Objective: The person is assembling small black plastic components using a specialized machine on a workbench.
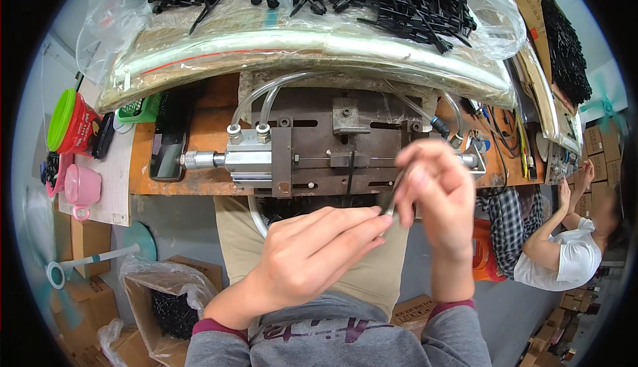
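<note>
Left hand (319, 244) and right hand (435, 184) pinch the thin strip (392, 206) between them, above the lap (375, 267), near the counter (141, 168). Presumably light, fairly stiff; hold at its 2 ends.

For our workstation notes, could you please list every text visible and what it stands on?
I won't copy wording, only locate it:
Gray sweatshirt: large dark script.
Red container: small pale lettering.
Central floor carton: small dark print.
Stacked cartons, right: print too small to read.
</note>
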`<action>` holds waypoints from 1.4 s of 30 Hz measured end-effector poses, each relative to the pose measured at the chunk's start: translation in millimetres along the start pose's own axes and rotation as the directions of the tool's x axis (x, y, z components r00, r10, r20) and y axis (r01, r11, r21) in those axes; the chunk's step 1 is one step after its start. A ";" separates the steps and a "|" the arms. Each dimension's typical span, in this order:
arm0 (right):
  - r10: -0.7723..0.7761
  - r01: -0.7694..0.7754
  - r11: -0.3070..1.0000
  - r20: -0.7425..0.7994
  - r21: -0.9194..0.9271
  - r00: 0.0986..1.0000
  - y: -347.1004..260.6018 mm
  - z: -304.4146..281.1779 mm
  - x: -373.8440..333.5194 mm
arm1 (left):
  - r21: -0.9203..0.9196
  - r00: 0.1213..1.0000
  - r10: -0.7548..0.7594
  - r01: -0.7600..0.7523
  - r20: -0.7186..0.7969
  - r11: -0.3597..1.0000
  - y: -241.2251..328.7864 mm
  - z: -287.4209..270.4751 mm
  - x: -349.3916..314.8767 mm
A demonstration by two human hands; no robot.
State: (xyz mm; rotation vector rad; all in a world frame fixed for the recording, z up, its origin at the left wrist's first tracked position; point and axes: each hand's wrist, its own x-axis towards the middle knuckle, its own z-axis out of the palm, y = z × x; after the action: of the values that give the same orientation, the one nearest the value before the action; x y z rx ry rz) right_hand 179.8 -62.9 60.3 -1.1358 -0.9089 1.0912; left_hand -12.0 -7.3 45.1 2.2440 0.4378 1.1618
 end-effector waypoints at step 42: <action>-0.437 0.505 0.301 0.353 -0.809 0.827 44.1 5.2 -21.5 | 0.484 0.940 0.328 -0.245 -0.094 0.840 -63.5 -22.6 131.6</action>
State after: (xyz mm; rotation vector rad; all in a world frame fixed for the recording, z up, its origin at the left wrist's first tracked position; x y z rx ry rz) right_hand 161.1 -79.7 17.8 -1.4954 -1.8628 0.0400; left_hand 42.6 118.7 99.8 2.7050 0.5037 1.5506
